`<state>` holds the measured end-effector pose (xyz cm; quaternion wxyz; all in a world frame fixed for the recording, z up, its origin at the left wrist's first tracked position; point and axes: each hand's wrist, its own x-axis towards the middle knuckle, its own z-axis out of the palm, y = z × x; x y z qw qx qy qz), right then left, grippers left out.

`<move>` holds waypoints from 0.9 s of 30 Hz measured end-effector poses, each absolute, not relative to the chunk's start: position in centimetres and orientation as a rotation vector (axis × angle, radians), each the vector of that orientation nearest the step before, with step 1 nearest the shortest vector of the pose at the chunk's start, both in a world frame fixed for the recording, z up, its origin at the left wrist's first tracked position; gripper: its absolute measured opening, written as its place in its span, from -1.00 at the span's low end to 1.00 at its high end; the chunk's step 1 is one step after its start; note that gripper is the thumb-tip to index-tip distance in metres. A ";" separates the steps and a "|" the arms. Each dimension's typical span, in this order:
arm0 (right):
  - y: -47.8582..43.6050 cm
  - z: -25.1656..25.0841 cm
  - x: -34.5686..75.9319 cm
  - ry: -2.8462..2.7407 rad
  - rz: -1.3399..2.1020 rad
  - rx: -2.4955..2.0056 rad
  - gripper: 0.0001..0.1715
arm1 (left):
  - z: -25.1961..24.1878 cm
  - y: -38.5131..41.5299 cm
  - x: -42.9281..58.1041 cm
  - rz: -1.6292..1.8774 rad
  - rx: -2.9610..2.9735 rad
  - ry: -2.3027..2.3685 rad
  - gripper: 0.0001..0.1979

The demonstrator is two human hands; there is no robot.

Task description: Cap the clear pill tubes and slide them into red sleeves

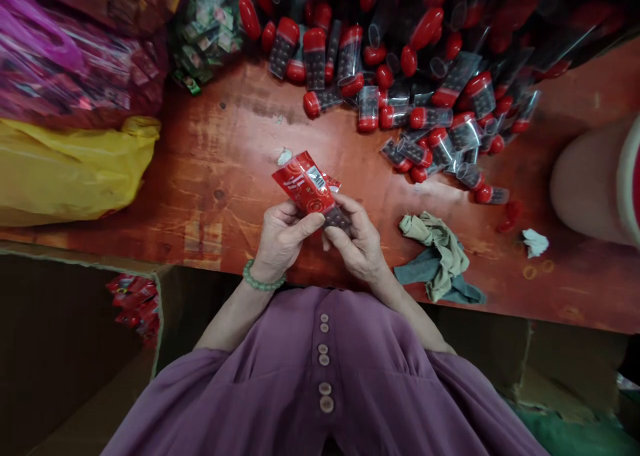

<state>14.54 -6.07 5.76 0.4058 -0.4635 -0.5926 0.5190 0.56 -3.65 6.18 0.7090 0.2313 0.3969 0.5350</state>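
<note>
Head view: on our counter [235,149], a heap of red-capped containers [367,106] spreads toward the far edge, and a yellow bag [70,173] lies toward the left end. Crumpled cloths [449,259] lie by the near edge. Left of them, inside that edge, our left hand [281,237] is clamped on a red packet [302,191]; our right hand [361,244] pinches the dark, dotted piece [337,220] at its lower end.

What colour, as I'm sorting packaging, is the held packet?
The packet is red with white markings, best seen in the head view.
</note>
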 end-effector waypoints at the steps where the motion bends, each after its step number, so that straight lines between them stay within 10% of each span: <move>1: -6.1 5.9 14.5 -1.505 1.319 -1.164 -0.44 | 6.3 -3.8 0.5 1.197 0.500 0.882 -0.70; 11: -6.4 5.6 14.6 -1.914 0.732 -1.105 -0.41 | 6.4 -4.8 0.8 1.259 0.425 0.937 -0.71; 27: -8.5 6.2 13.4 -1.606 1.195 -1.146 -0.49 | 7.2 -5.9 0.3 1.263 0.433 0.898 -0.70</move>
